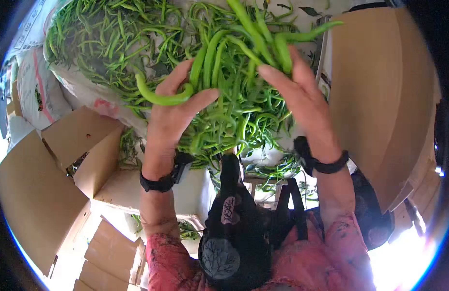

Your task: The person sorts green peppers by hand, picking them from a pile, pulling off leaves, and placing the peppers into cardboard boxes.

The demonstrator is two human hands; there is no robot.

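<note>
Long green chili peppers [219, 53] are held up in both hands above a big pile of loose green peppers [113, 43]. My left hand [173, 106] curls around several of them, and one bent pepper [161, 98] hooks across its palm. In my right hand [302, 92], several thick peppers [282, 51] stick up between thumb and fingers. One long pepper [314, 33] points to the right from that bunch. Both hands are raised side by side, and more peppers lie under and between them. The fingertips are partly covered by the peppers.
An open cardboard box [374, 97] stands at the right. Cardboard flaps [40, 194] of another box rise at the lower left. White sacks [42, 92] stand at the far left. A dark bag [234, 233] hangs in front of my body. Loose leaves lie among the peppers.
</note>
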